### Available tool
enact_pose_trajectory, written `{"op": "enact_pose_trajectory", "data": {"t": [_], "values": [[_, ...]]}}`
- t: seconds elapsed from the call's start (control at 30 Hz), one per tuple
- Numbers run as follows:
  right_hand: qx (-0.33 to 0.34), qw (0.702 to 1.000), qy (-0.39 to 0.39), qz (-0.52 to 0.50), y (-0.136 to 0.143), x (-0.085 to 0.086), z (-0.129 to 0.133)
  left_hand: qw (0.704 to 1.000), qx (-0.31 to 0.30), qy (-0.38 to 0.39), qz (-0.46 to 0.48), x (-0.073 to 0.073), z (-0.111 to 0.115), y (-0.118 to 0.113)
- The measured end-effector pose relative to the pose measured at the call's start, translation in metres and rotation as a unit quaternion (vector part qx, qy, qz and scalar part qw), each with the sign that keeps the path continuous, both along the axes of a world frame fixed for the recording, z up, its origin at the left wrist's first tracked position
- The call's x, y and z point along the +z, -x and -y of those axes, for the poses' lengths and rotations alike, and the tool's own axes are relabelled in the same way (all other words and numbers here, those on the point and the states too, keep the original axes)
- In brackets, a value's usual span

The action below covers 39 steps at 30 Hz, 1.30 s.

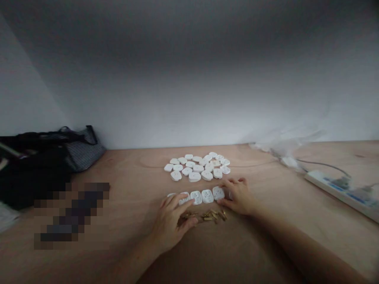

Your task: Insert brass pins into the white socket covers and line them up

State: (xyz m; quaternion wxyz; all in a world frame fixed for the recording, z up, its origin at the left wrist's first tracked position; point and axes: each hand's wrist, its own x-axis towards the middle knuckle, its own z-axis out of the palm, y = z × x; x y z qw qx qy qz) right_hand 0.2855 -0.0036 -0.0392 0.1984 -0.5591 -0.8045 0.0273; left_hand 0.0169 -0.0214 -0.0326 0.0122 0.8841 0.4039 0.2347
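Five or so white plastic housings, shaped like socket or plug shells, lie in a row; one middle housing (pixel 207 196) shows its recessed inside. My left hand (pixel 171 221) reaches over the row's left end, fingers apart, fingertips by the housings and partly hiding them. Its thumb is near small brass pieces (pixel 207 216) scattered just in front of the row. At the right end, my right hand (pixel 239 197) has thumb and fingers around the edges of a tilted housing (pixel 218 193). A bit of white shows beneath that hand, mostly hidden.
Behind the row sits a cluster of similar white pieces (pixel 197 168). A power strip (pixel 337 189) with cables and clear plastic wrapping (pixel 284 148) are on the right. Black bags (pixel 38 165) and a pixelated dark object (pixel 77 213) lie left. A wall closes off the wooden table (pixel 133 173).
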Motion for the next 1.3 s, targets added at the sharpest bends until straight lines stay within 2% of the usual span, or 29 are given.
{"op": "enact_pose_trajectory", "data": {"t": [0.13, 0.27, 0.37, 0.47, 0.6, 0.7, 0.8, 0.9, 1.07, 1.17, 1.3], "values": [[0.001, 1.000, -0.004, -0.001, -0.004, 0.000, -0.002, 0.994, 0.048, 0.055, -0.080, -0.004, -0.003, 0.012], [-0.013, 1.000, -0.008, -0.025, -0.025, 0.001, -0.004, 0.988, 0.033, 0.107, -0.110, -0.006, -0.007, 0.020], [-0.015, 0.999, 0.016, -0.049, -0.045, -0.001, -0.003, 0.991, -0.006, 0.086, -0.100, -0.007, -0.010, 0.022], [0.013, 0.991, 0.059, -0.123, -0.057, -0.008, 0.000, 0.992, -0.024, 0.068, -0.105, -0.008, -0.013, 0.023], [0.027, 0.969, 0.111, -0.218, -0.058, -0.018, 0.000, 0.992, -0.026, 0.058, -0.111, -0.009, -0.014, 0.023], [0.031, 0.966, 0.119, -0.229, -0.057, -0.020, -0.001, 0.997, -0.024, 0.019, -0.075, -0.007, -0.012, 0.021], [0.029, 0.973, 0.105, -0.202, -0.056, -0.015, 0.001, 0.998, -0.057, -0.020, -0.005, -0.003, -0.009, 0.018], [0.036, 0.978, 0.093, -0.184, -0.056, -0.009, 0.005, 0.994, -0.096, -0.025, 0.039, 0.000, -0.005, 0.014], [0.067, 0.965, 0.149, -0.207, -0.051, 0.000, 0.014, 0.991, -0.097, -0.019, 0.087, 0.003, -0.004, 0.012], [0.112, 0.961, 0.172, -0.183, -0.044, 0.009, 0.019, 0.989, -0.115, -0.004, 0.092, 0.004, -0.004, 0.011], [0.147, 0.968, 0.137, -0.151, -0.033, 0.020, 0.024, 0.986, -0.153, 0.016, 0.065, 0.004, -0.002, 0.009]]}}
